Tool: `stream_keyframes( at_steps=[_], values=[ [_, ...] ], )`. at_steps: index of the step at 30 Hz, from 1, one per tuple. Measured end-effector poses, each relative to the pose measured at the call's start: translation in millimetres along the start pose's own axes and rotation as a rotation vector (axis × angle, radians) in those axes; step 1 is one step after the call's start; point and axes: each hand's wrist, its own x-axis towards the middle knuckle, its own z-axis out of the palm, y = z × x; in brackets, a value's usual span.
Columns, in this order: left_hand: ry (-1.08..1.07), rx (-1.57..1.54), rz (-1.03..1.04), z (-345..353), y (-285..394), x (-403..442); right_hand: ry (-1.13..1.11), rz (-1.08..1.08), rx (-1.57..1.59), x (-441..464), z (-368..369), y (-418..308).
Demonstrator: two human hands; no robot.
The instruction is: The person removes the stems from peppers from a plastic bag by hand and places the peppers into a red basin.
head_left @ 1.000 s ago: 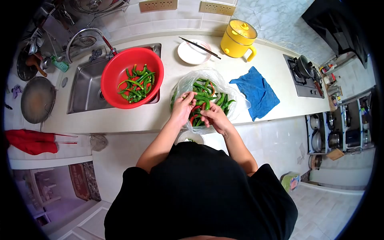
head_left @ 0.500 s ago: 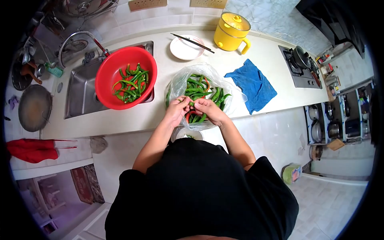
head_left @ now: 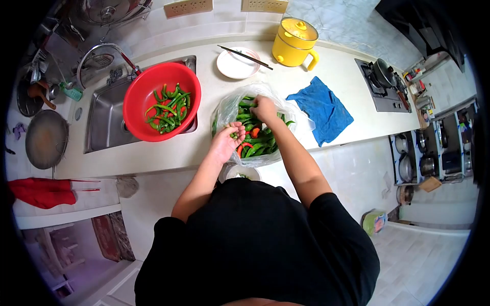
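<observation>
A clear plastic bag (head_left: 220,109) lies open on the counter, full of green and red chili peppers (head_left: 261,138). My left hand (head_left: 224,145) is over the bag's near left side, its fingers curled round a small green piece (head_left: 234,135); whether stem or pepper is unclear. Farther in, my right hand (head_left: 265,108) reaches down among the peppers at the back of the bag. Its fingers are bent together, and what they grip is hidden. Below the bag, a white bowl (head_left: 255,174) with green bits inside shows partly, cut off by my black shirt.
A red basin (head_left: 133,104) holding green chilies rests over the sink (head_left: 102,122). Behind the bag stands a white plate (head_left: 232,69) with chopsticks (head_left: 245,56) across it. A yellow electric pot (head_left: 291,50), blue cloth (head_left: 324,112) and gas stove (head_left: 385,97) are to the right.
My hands have parted. The right one moved forward and right into the peppers at the back of the bag, while the left stayed near its place with its fingers curled.
</observation>
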Motion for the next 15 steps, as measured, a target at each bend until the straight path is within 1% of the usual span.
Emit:
stream_keyframes(
  at_steps=[2, 5, 8, 10, 11, 13, 14, 15],
  values=[
    [-0.002, 0.013, -0.005, 1, -1, -1, -0.127, -0.026, -0.208, 9, 13, -2],
    [-0.008, 0.038, 0.013, 0, 4, -6, -0.201, 0.048, -0.359, 10, -3, -6],
    [-0.010, 0.068, 0.029, -2, 7, -11, -0.245, 0.035, -0.255, -15, -60, -24],
    [-0.015, 0.081, 0.036, -2, 2, -10, -0.289, 0.041, 0.232, -40, -92, -27],
    [-0.020, 0.097, 0.024, 4, 2, -10, -0.327, 0.122, 0.569, -47, -89, -25],
    [-0.044, 0.126, 0.007, 16, 1, -9, -0.264, 0.244, 1.001, -59, -84, -26],
    [-0.062, 0.137, 0.033, 21, 0, -9, -0.226, 0.305, 1.220, -67, -83, -34],
    [-0.081, 0.151, 0.058, 26, -1, -8, -0.168, 0.307, 1.308, -74, -81, -42]
  ],
)
